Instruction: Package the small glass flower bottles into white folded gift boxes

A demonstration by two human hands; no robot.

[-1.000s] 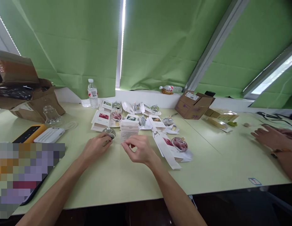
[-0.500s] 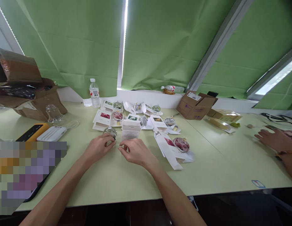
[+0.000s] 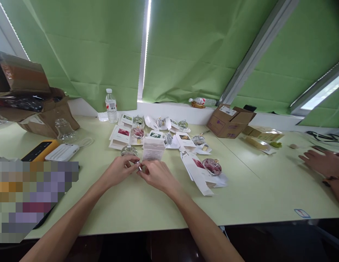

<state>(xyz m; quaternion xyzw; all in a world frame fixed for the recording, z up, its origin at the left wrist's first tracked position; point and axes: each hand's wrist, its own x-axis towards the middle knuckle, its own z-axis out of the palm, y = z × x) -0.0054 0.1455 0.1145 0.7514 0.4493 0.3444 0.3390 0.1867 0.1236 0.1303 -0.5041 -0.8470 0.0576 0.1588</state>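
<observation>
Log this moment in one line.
left hand: holding small silver cylinder; right hand: holding same cylinder; behind left hand: round clear glass bottle; behind right hand: white rectangular cardboard box

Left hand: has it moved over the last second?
Yes. Against the upright water bottle, the left hand has shifted right and slightly nearer the wearer, its fingertips now at a small silvery cylinder beside the right hand.

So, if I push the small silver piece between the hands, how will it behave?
The silver piece would probably roll on its side, since it looks cylindrical. Its shiny surface may be slippery. Being so small, it is likely light.
</observation>
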